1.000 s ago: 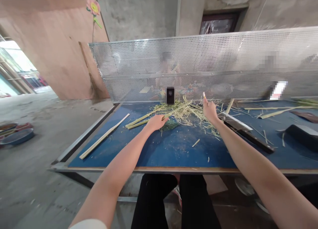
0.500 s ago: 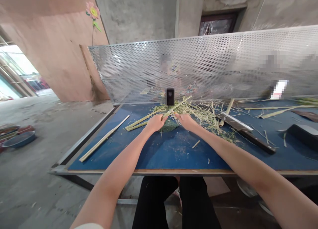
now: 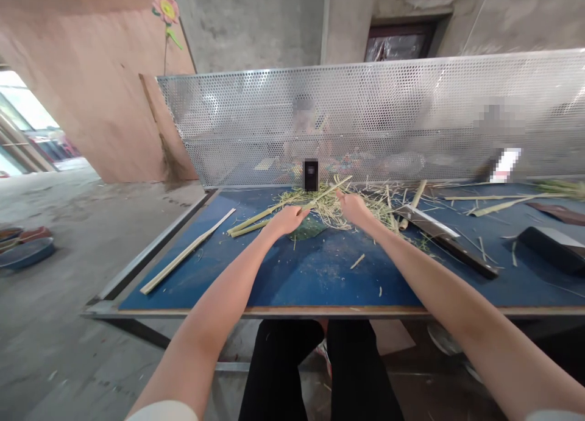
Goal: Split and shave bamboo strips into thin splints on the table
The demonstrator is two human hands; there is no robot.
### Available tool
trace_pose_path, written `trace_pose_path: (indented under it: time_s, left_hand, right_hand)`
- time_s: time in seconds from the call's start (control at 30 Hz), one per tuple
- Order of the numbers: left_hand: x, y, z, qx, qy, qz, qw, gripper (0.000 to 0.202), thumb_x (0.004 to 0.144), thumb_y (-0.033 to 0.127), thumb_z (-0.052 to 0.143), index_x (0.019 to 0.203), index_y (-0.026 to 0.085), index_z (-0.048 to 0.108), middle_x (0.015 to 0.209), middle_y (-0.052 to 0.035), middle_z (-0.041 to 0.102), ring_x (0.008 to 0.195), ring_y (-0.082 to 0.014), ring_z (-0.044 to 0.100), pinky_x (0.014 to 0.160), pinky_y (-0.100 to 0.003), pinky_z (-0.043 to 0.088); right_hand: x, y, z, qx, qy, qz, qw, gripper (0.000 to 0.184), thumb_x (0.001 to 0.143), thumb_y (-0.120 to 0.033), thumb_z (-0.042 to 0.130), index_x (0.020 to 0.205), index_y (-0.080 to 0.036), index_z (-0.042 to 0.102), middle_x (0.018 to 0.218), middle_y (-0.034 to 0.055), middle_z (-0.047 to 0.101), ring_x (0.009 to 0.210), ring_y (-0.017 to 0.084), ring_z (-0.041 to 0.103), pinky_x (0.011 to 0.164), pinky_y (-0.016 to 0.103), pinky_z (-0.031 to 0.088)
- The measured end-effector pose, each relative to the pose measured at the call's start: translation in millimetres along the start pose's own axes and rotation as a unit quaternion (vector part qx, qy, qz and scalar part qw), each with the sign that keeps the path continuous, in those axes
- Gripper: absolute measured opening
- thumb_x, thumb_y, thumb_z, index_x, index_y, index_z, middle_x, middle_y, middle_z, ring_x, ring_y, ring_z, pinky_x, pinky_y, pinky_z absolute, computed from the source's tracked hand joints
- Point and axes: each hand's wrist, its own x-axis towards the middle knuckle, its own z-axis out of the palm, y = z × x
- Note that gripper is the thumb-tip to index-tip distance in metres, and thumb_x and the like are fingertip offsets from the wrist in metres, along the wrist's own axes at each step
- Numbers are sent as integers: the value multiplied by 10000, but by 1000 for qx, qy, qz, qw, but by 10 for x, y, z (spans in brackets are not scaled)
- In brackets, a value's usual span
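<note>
in the head view, the pale green plant strip (image 3: 328, 192) is over the upper middle of the blue tabletop (image 3: 297, 281). from the left hand (image 3: 287, 220) it points to two o'clock, above the pile of shavings (image 3: 338, 211). i judge it very light and thin, rather stiff along its length but springy, and easy to split along the fibre. if it is fresh, it may be slightly slippery. the good place for holding seems to be its lower part, pinched across the width, so that the upper end stays free.

the left hand does exactly this: its thumb and fingers are pressed together on the strip. the right hand (image 3: 356, 209), at three o'clock from the left one, has its fingertips just beside the strip; whether they pinch it or something small, i cannot tell. the left forearm (image 3: 223, 305) rises toward one o'clock, the right forearm (image 3: 425, 278) toward ten o'clock, both stretched over the table's near edge. the dark-handled knife (image 3: 450, 244) lies at four o'clock from the right hand.
</note>
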Motion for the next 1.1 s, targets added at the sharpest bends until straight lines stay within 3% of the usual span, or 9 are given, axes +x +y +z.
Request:
trace_pose_path:
  time_s: [0.17,0.3,0.5,0.83,1.1]
  left_hand:
    - [-84,-137,-102,36,19,-6,999,592,1068,730,385,845,227,603,734,-98,661,630,-251,614,613,-348,353]
    - [-45,-231,-118,73,60,-25,995,523,1076,665,449,932,210,662,762,-118,694,661,-258,643,623,-338,364]
    - [-4,-254,-24,112,85,9,990,460,1039,638,591,1066,196,714,796,-97,714,731,-269,680,663,-315,405]
    - [-21,-173,-4,80,112,28,990,506,1034,646,607,1202,192,753,786,-95,719,746,-266,683,676,-315,413]
    - [-61,-141,-34,54,123,25,991,536,1029,642,603,1283,195,754,797,-97,730,781,-272,701,705,-319,445]
  right_hand:
    - [183,621,-316,-7,79,101,992,894,1124,-687,211,967,-18,782,799,290,716,888,376,723,805,421,507]
    - [205,862,-293,-2,101,132,986,900,1136,-650,164,944,-31,788,867,313,733,920,376,722,830,422,503]
    - [144,622,-51,16,99,53,994,889,1113,-731,165,801,-130,740,754,240,711,845,335,703,791,377,476]
    - [-10,407,28,5,35,-7,999,712,1157,-612,195,735,-212,605,700,140,659,694,255,610,683,334,382]
    - [-14,353,34,-14,25,-29,999,763,1138,-678,180,717,-214,616,716,160,691,729,261,644,687,318,393]
